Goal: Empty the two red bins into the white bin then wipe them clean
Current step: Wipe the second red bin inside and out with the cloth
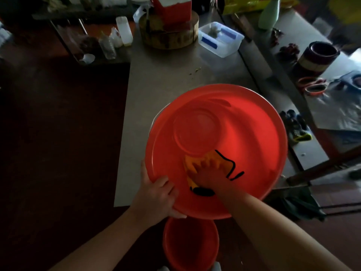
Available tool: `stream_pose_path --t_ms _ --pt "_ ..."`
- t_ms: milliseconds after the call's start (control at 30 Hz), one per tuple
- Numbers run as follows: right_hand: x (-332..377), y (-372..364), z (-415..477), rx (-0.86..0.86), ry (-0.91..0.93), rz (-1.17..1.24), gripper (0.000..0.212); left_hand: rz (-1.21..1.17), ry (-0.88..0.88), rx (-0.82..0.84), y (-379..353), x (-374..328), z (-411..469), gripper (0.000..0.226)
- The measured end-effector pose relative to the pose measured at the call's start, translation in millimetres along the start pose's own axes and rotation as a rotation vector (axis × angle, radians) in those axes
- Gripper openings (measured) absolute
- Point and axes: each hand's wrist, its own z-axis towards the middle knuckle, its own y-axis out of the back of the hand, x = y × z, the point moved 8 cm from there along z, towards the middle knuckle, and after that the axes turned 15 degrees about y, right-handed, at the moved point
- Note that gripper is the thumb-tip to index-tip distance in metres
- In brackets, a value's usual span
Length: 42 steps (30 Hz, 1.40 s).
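A large round red bin (244, 124) rests on the grey table, tilted toward me, its inside showing. My left hand (156, 194) grips its near left rim. Inside the bin, my right hand (208, 174) presses a yellow cloth with black edging (190, 163) flat against the near wall. A second, smaller red bin (190, 243) stands below the table's near edge, between my arms. A sliver of a white rim (156, 116) shows under the big bin's left side.
On the grey table (156, 85) stand a round wooden block (170, 34) and a clear plastic tub (220, 39). Gloves (297, 126), scissors (312, 86) and a dark round pot (317, 54) lie on the adjoining table at right. Dark floor lies left.
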Motion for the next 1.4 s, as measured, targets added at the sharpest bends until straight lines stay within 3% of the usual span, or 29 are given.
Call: stream_pose_path --t_ms 133,367,733,933,1167,1400 --pt "25.3 -2.2 -45.1 0.005 0.087 0.017 0.069 -0.022 0.048 -0.010 3.6 0.5 -0.5 0.083" --pt "49.8 -12.1 -110.4 -0.017 0.035 0.068 0.070 -0.055 0.047 -0.017 1.9 5.2 -2.8 0.086" --pt "9.2 7.5 -16.3 -0.097 0.024 0.074 0.070 -0.037 -0.013 -0.020 -1.0 1.6 -6.9 0.084" --pt "-13.5 11.6 27.6 -0.008 -0.049 -0.021 0.065 -0.045 0.040 0.000 -1.1 1.1 0.2 0.081" --pt "-1.2 1.4 -0.1 0.010 0.035 -0.021 0.053 -0.044 0.032 0.068 0.2 -4.7 5.0 0.080" --pt "9.8 -6.6 -54.3 0.077 0.004 -0.060 0.054 -0.005 -0.021 0.138 8.6 -8.5 11.2 0.082"
